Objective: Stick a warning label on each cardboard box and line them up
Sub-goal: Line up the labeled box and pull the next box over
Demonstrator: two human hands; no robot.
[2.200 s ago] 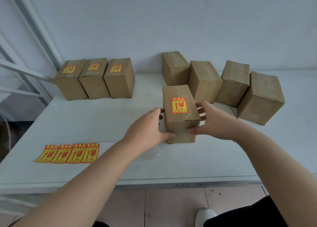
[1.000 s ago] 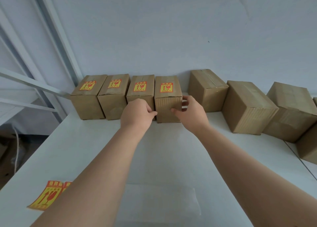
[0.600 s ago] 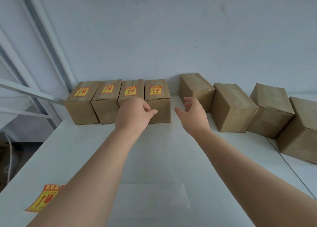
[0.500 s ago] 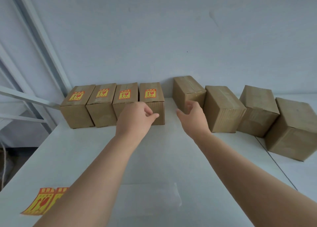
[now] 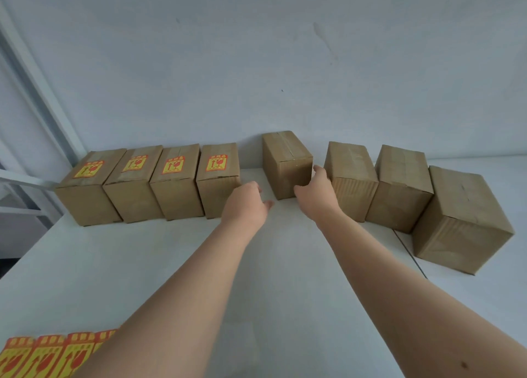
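White tabletop (image 5: 142, 263); its near edge is out of frame. Far edge, left part: four labelled boxes (image 5: 176, 189) in a row with sides touching, each with a yellow-red warning label (image 5: 174, 165) on top. The print is too small to read. Far edge, centre to right: four plain boxes (image 5: 399, 189), skewed and not in line. The rightmost plain box (image 5: 462, 220) sits nearer than the others. The leftmost plain box (image 5: 285, 163) stands apart from the labelled row, with bare tabletop between.

Right grip (image 5: 316, 192) is at that box's front right corner, thumb across the front face and fingers up the right side, in the slot beside the next box. Fingertips are partly hidden, so I can't tell if it's clamped or just touching. Left grip (image 5: 245, 203) hovers over the gap, fingers loosely curled, holding nothing.

Label sheet (image 5: 42, 355) lies at the near-left corner. It's cut off by the frame and its right end is behind the left forearm (image 5: 171, 306), so the count is unclear.
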